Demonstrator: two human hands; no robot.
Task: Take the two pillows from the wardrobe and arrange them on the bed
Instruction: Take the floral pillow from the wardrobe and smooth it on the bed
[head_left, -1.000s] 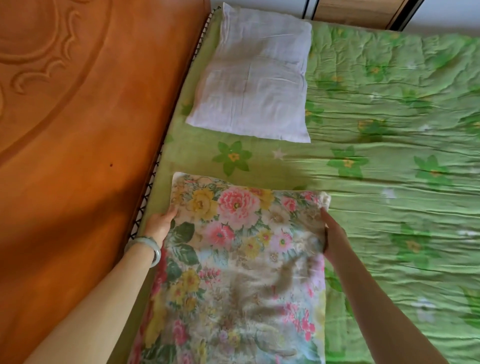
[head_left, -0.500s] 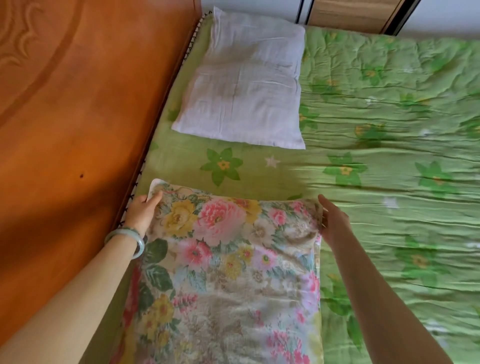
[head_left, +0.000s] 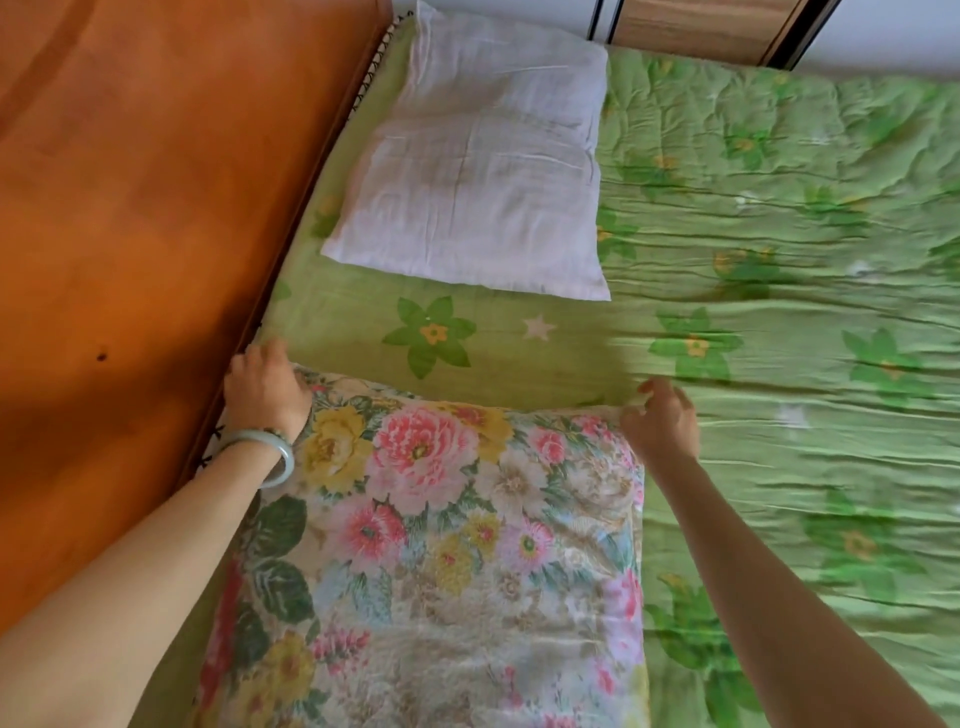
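A floral pillow (head_left: 441, 545) with pink and yellow flowers lies flat on the bed's green flowered cover (head_left: 779, 364), close to me. My left hand (head_left: 265, 387), with a pale bangle on its wrist, grips the pillow's far left corner beside the headboard. My right hand (head_left: 662, 421) pinches the far right corner with curled fingers. A white pillow (head_left: 478, 171) lies flat farther up the bed, along the headboard, apart from the floral one.
An orange wooden headboard (head_left: 130, 234) runs along the left side. A strip of green cover separates the two pillows. Beyond the bed's far edge stands a wardrobe (head_left: 701, 26) with pale and wood-tone panels.
Both hands have slid from the pillow's side edges up to its far corners and now grip them. The floral pillow sits slightly closer to the headboard side.
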